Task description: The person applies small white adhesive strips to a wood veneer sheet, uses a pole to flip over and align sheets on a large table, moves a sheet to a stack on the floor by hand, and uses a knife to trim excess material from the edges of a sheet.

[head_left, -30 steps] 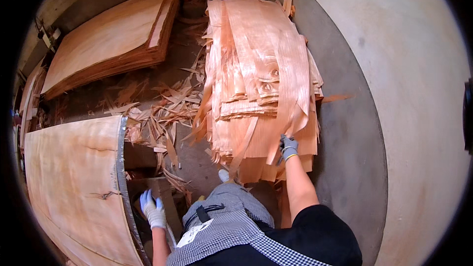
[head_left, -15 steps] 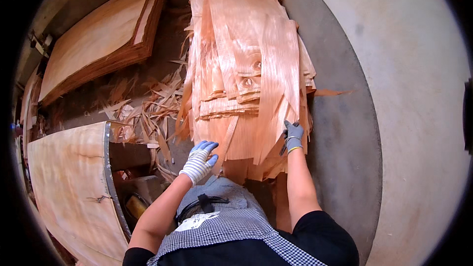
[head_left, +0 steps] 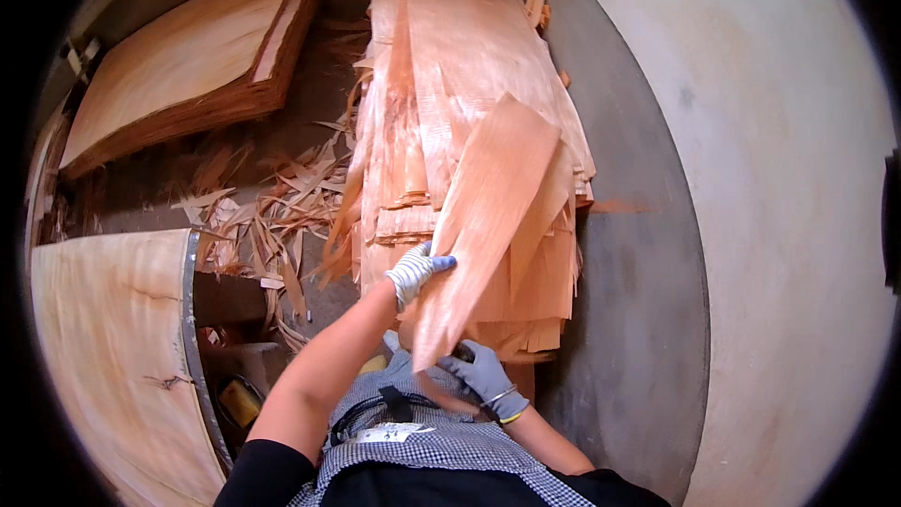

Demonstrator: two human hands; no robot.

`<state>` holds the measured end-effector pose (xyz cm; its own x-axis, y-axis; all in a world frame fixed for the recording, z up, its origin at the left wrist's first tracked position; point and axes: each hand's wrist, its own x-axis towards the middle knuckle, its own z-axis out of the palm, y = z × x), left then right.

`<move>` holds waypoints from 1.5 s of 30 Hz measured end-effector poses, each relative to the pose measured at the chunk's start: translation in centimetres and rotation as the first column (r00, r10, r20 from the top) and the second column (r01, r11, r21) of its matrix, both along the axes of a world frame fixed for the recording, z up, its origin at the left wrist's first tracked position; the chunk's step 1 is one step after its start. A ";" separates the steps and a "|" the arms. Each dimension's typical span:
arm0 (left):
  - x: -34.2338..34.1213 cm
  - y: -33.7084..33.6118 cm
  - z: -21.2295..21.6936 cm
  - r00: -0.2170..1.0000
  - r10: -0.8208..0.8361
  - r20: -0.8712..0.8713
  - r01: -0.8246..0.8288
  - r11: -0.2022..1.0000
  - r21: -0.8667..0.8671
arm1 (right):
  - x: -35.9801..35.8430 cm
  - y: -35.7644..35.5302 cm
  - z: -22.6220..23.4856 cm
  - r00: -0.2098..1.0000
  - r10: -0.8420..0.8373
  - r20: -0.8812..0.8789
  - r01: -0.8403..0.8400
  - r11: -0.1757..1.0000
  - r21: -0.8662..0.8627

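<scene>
Left hand point(head_left: 418, 274), striped glove: grip clamped on the left edge of a veneer strip point(head_left: 497, 197), thumb on top, fingers hidden beneath. From that grip most of the strip lies up and to the right, above the near part of the veneer stack point(head_left: 465, 28). Long axis slanted: far end upper right, narrower near end back toward the apron point(head_left: 366, 390). Left is the nearer hand, in contact; right hand point(head_left: 483, 376), grey glove, just right of the near end. Right grip: cannot tell if closed; dark object point(head_left: 462, 352) by its fingers, unclear.
</scene>
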<state>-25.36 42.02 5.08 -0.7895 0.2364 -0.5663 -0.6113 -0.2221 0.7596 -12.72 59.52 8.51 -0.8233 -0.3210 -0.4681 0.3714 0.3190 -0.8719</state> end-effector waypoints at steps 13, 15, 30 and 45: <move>17.1 -27.0 17.1 0.773 -0.634 -0.003 0.186 0.231 -0.955 | -13.9 -12.9 3.4 0.308 0.688 -0.657 -0.211 0.723 0.658; 23.0 -32.1 17.8 0.814 -0.579 0.037 0.104 0.083 -0.991 | -12.1 -18.5 2.5 0.182 0.794 -0.580 -0.364 0.602 0.711; 46.1 -34.4 1.8 0.159 0.982 0.107 -0.934 0.114 0.339 | 18.7 -46.3 2.9 0.003 0.887 -0.461 -0.940 0.160 0.301; 50.3 -34.8 -4.2 -0.195 0.981 0.013 -0.976 -0.195 0.094 | 0.9 -42.9 -7.0 0.566 0.794 -0.222 -0.583 0.576 0.573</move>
